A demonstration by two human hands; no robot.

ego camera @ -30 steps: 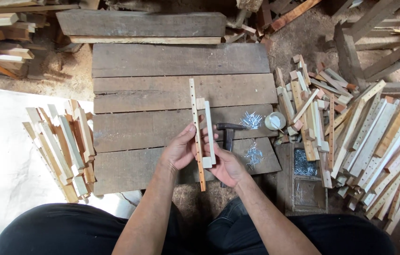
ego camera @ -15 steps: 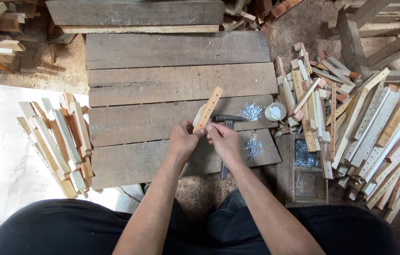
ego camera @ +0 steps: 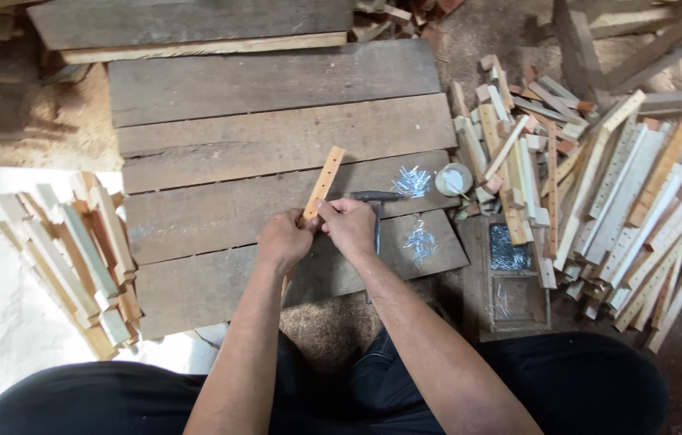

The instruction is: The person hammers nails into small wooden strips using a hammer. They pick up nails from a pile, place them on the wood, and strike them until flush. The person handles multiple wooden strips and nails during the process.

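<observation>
Both hands met over the middle of the plank platform (ego camera: 276, 137), a low deck of wide grey boards laid side by side. The left hand (ego camera: 283, 240) was curled shut around the lower part of a narrow wooden strip with holes (ego camera: 323, 184), and the right hand (ego camera: 349, 224) pinched the same strip just beside it, thumb and fingers closed on the wood. The strip rose from the hands at a tilt, its free end leaning up and to the right above the platform's third board. A hammer (ego camera: 376, 211) lay on the platform just right of the right hand, its dark head near a scatter of nails (ego camera: 413, 180); a second scatter of nails (ego camera: 420, 240) lay on the platform's nearest board. A small round white container (ego camera: 453, 179) stood at the platform's right edge. Off the platform's left side, a stack of short wood pieces (ego camera: 75, 258) rested on a pale sheet. Off its right side lay a heap of long drilled strips (ego camera: 615, 217), and near the platform's lower right corner sat a wooden tray of nails (ego camera: 508, 274).
</observation>
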